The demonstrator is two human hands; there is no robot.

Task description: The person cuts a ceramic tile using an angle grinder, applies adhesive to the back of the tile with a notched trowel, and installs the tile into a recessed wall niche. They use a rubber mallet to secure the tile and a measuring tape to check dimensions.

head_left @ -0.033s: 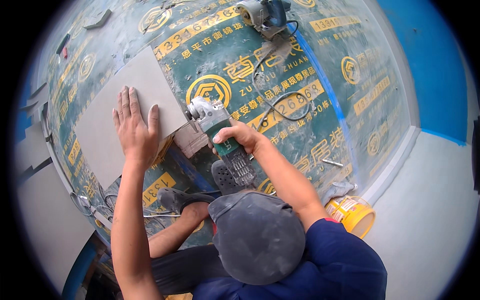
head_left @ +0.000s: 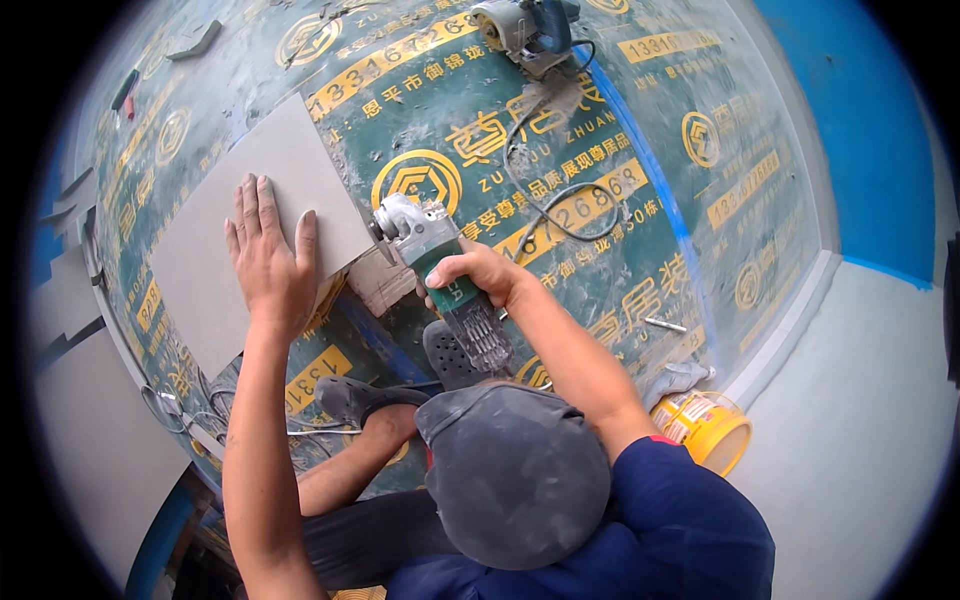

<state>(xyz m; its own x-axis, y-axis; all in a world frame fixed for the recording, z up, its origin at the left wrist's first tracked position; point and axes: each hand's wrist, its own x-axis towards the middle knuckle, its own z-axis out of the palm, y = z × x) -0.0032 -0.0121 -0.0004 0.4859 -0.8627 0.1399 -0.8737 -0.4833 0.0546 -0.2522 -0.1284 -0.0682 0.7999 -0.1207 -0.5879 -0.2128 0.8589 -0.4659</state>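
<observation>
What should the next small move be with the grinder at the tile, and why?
Probably ease the grinder a little further along the tile's right edge. The right hand grips the green body, with the grinder's head right at that edge, and the left hand lies flat on the tile, pinning it to the printed floor sheet, so the tile looks steadied for a short pass.

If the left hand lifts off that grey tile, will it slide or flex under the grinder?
The grey tile looks rigid and flat, so flexing seems unlikely. It lies on smooth printed sheeting, so it may slide once the left hand lifts. The angle grinder in the right hand meets its corner, probably brittle there.
</observation>
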